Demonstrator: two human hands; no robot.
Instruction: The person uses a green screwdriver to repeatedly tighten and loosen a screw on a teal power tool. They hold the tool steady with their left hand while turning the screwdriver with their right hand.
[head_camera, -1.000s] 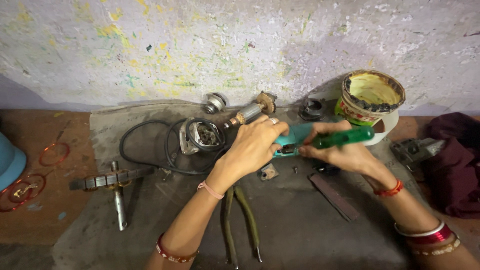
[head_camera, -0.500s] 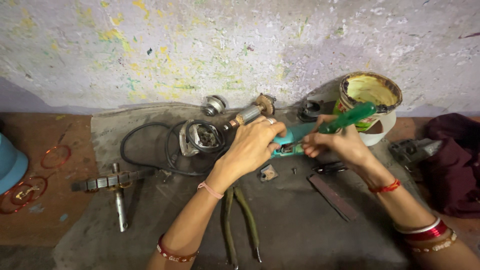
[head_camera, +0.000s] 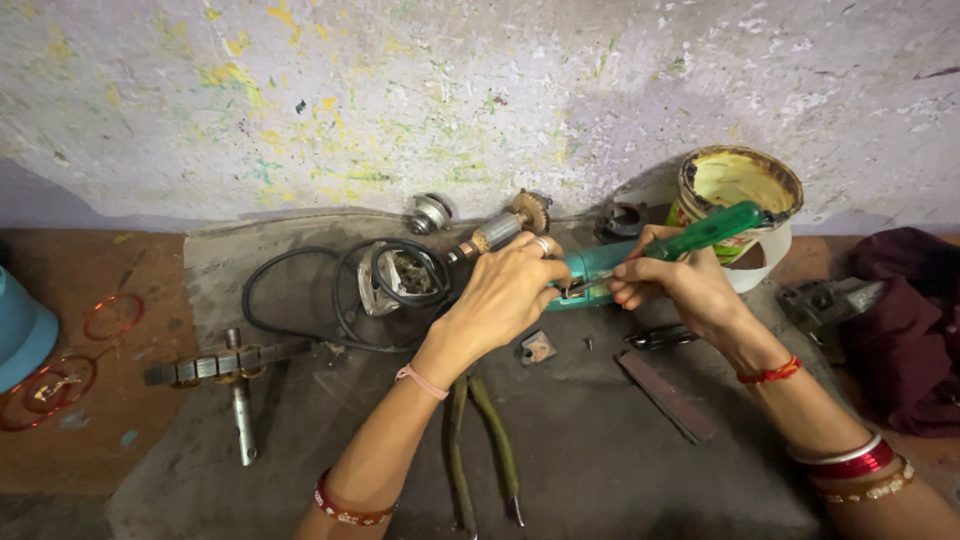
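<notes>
Head view: grey mat (head_camera: 600, 470) on a brown floor (head_camera: 110, 440), against a paint-flecked wall (head_camera: 400, 100). Left hand (head_camera: 505, 295), fingers closed, grips the teal tool housing (head_camera: 590, 270) at mat centre. Right hand (head_camera: 680, 285) fingers clasp a green-handled screwdriver (head_camera: 715, 228), tip at the housing. Pliers (head_camera: 480, 450) lie nearby.

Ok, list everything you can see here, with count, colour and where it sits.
power tool housing: 1, teal, centre, under both hands
screwdriver: 1, green handle, in right hand
motor armature: 1, metal and copper, by wall
cable: 1, black, coiled left of centre
pliers: 1, green-handled, near front
paint can: 1, yellow-stained, right by wall
copper wire coils: 2, reddish, far left
cloth: 1, maroon, far right
left hand: on housing
right hand: gripping screwdriver
</notes>
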